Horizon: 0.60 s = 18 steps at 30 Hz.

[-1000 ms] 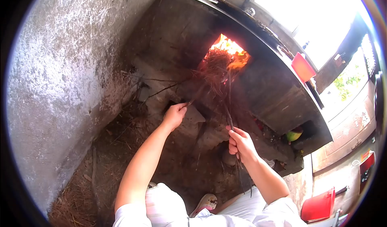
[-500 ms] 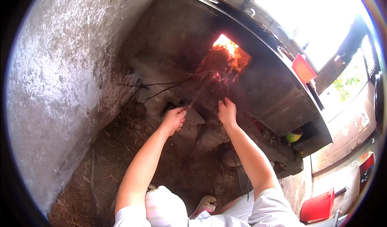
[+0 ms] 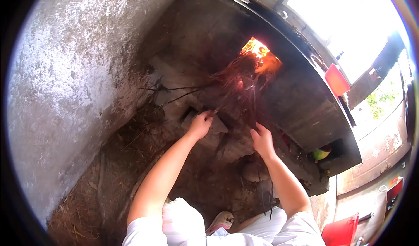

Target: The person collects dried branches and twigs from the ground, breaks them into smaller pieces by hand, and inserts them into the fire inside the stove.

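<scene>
My left hand point(image 3: 200, 126) is closed around a stick point(image 3: 215, 111), whose short end points toward the stove opening. To its right, my right hand point(image 3: 262, 142) has its fingers bent together below the opening; what they hold, if anything, is too blurred and dark to make out. A bundle of dry brushwood point(image 3: 238, 75) juts from the mouth of the stove point(image 3: 301, 93), glowing red at its tips. Bright orange flames point(image 3: 257, 49) burn inside the opening.
A rough whitewashed wall point(image 3: 74, 80) rises at the left. Longer twigs point(image 3: 179, 96) lie left of the opening, and dry straw point(image 3: 83, 220) covers the floor. A red container point(image 3: 337, 80) sits on the stove's edge. A green-yellow round object point(image 3: 322, 153) rests in a niche.
My right hand has drawn back from the fire, down and to the right. The camera view has shifted slightly, and the flames at the opening look different.
</scene>
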Motion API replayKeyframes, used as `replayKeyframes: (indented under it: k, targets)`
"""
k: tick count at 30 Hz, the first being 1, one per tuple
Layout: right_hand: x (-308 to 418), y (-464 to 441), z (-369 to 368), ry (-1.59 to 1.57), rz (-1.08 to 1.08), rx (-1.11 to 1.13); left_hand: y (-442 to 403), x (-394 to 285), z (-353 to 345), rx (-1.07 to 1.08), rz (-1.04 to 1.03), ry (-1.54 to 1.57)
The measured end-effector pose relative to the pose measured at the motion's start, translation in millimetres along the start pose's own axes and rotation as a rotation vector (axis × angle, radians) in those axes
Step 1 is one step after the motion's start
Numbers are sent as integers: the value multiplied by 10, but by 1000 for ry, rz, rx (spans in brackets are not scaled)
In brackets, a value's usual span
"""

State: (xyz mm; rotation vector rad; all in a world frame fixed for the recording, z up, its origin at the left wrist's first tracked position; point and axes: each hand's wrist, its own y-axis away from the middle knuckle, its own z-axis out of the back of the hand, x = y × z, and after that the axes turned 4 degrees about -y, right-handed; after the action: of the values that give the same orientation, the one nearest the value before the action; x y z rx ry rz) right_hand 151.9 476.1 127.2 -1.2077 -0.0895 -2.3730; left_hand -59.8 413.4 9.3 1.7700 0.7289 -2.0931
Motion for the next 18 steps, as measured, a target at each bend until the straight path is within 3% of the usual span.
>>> replayKeyframes:
  k: [2, 5, 7, 10, 11, 14, 17, 18]
  targets:
    - [245, 190, 208, -127, -188, 143, -7, 53, 14, -45, -48, -63]
    - [498, 490, 524, -242, -286, 217, 10, 93, 66, -105, -24, -20]
    - [593, 719, 751, -332, -335, 243, 132, 132, 247, -186, -177, -176]
    - [692, 1099, 933, -480, -365, 227, 587, 228, 647, -69, -27, -27]
    - [709, 1172, 965, -554, -364, 197, 847, 158, 787, -42, 151, 123]
    - [710, 1206, 962, -548, -381, 85, 1635, 275, 1190, -69, 412, 118]
    - [631, 834, 855, -316, -192, 62, 2649, 574, 1333, -158, 501, 41]
    - [532, 565, 780, -419, -140, 3, 3023, 659, 1384, -178, 573, -35]
